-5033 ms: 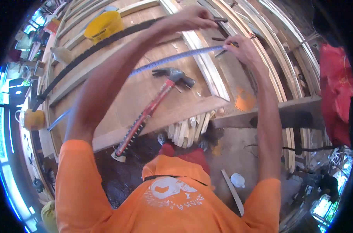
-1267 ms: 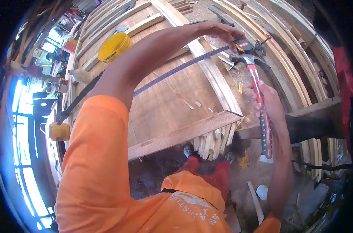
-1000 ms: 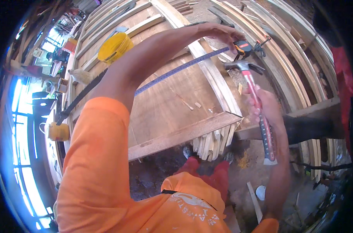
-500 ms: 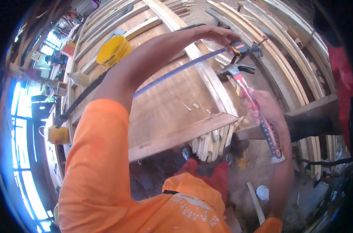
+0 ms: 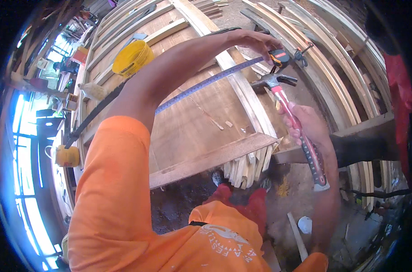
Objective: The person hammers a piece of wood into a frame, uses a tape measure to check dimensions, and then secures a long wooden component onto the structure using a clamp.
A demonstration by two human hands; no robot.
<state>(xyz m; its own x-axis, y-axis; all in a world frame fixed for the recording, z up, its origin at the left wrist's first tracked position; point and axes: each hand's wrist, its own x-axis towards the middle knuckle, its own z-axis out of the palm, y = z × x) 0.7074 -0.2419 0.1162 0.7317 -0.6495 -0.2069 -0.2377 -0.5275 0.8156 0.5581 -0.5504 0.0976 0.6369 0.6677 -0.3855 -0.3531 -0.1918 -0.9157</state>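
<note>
My left hand (image 5: 260,44) reaches across the plywood panel (image 5: 192,140), its bent fingers closed at the black and orange case of a tape measure (image 5: 279,56). From the case a blue-looking blade (image 5: 210,84) runs out left over the panel until my forearm covers it. In my right hand (image 5: 305,123) is a claw hammer (image 5: 278,90) with a red and black handle. Its steel head points up and away, just below the tape case, beside a pale wooden strip (image 5: 247,95) along the panel's right side.
A yellow bucket (image 5: 133,59) and a yellow mug-like container (image 5: 66,156) are on the left. Bundled wood strips (image 5: 247,170) stick out under the panel's near edge. Long boards (image 5: 324,59) lie at right. A clamp-like tool (image 5: 301,54) sits beyond the tape. Red fabric (image 5: 396,104) shows far right.
The hammer's handle end has shifted slightly left with my right hand. My left hand and the tape measure stay nearly where they were.
</note>
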